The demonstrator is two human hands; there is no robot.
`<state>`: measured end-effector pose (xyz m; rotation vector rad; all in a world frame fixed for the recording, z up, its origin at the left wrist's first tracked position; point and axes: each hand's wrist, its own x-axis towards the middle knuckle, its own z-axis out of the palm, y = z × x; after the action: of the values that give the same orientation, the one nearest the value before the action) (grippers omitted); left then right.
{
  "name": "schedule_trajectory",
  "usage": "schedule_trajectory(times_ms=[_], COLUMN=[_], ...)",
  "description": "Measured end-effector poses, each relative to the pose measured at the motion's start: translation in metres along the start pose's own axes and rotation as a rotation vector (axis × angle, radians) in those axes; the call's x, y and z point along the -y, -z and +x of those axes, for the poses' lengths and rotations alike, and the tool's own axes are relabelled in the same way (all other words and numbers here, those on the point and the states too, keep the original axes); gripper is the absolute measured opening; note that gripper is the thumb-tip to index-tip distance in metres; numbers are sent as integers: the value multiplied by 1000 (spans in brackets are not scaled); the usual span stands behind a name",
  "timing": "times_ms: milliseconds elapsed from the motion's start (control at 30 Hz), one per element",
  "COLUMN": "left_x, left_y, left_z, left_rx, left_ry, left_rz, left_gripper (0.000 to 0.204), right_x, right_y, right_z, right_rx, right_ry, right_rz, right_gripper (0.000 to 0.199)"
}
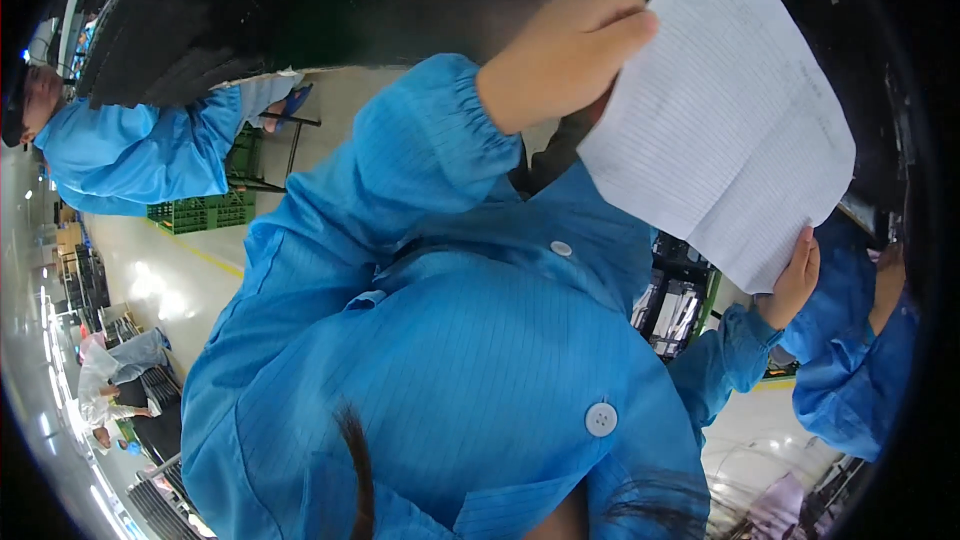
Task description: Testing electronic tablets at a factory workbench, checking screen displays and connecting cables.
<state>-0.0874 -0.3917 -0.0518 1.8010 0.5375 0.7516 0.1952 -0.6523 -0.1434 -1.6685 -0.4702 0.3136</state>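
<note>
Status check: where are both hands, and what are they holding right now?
Left hand grips the top edge of the lined paper sheet. Right hand pinches its lower corner. Sheet held up, creased. Blue coat fills the view below.

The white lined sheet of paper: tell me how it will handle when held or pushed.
The white lined sheet of paper looks thin and creased, so probably floppy and light. The left hand and right hand hold opposite edges, likely to keep it spread flat.

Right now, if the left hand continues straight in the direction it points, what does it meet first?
The left hand points right and already touches the lined paper sheet at its upper left edge, so the sheet comes first. What lies behind the sheet is hidden.
</note>
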Motion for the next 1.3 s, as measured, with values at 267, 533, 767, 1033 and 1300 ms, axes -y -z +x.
schedule_trajectory(times_ms=[267,533,767,1033,1300], left_x=[4,-11,33,38,31], left_y=[3,21,-3,-8,-18], left_z=[-7,-39,-63,-66,-78], left_rx=[19,138,284,409,295], left_ry=[23,322,154,264,526], left_rz=[29,-355,-237,-234,-612], left_gripper=[31,36,49,61,52], right_x=[12,30,40,47,112], right_y=[-4,-21,-35,-37,-146], right_z=[-13,-22,-32,-48,-93], right_rx=[-72,-118,-95,-45,865], right_ry=[7,82,-39,117,806], right_rz=[-132,-58,138,31,-395], right_gripper=[32,30,33,32,34])
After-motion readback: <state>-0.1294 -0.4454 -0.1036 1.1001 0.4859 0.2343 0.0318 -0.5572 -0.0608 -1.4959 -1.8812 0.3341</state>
